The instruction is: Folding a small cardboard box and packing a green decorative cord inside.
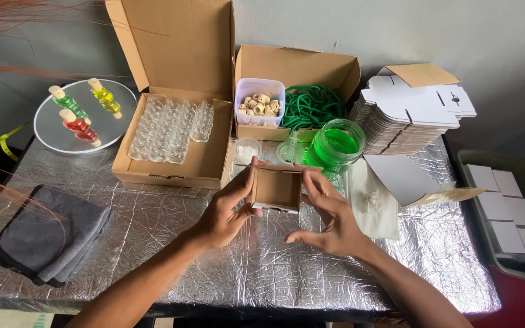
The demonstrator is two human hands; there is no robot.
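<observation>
Crinkled silver foil covers the table [171,255], which stands against a plain grey wall. On its far side sits a large cardboard box [174,97] with its lid raised, holding rows of clear glass bottles [168,129]. Just to its right is a smaller open carton [299,76] with a coil of green tubing [314,104] inside and a clear plastic tub of pale stoppers [259,102] at its front left corner. Further right rises a stack of flat white box blanks [405,115]. At the right edge of the table a grey tray [521,270] holds folded white boxes. A folded grey cloth [50,234] lies near the left edge. Behind it, a round mirror plate [50,130] carries three small bottles filled with green, yellow and red liquid. A clear jar of green liquid [335,144] stands in front of the carton, and a white cloth [375,203] lies to its lower right.

Above the middle of the table, both hands hold a small cardboard box [276,188], open side toward the camera. The left hand [226,212] grips its left wall between thumb and forefinger. The right hand [329,218] presses its right wall, fingers spread and thumb extended below.
</observation>
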